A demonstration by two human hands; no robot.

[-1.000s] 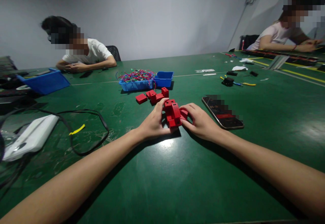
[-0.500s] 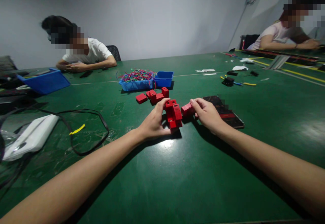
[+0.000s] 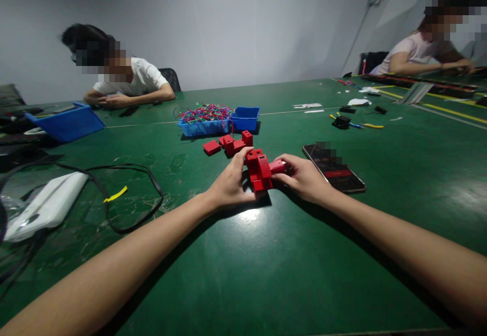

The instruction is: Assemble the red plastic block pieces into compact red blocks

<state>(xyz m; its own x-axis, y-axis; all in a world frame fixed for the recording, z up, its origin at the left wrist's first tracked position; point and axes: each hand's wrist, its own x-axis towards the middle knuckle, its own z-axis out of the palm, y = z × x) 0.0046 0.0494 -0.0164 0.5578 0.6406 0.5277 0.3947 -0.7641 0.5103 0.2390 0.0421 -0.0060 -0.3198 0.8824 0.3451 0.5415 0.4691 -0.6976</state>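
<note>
A red block assembly stands on the green table in the middle of the view. My left hand is closed round its left side. My right hand pinches a separate red piece that touches the right side of the assembly. Several loose red blocks lie just behind, toward the far side.
A phone lies right of my right hand. Two blue trays, one full of coloured wires, stand behind the blocks. A white device and black cable lie left. Two other people sit at the far left and far right.
My right hand first drew a red piece away to the right of the assembly, then brought it back against its right side. My left hand stayed put.
</note>
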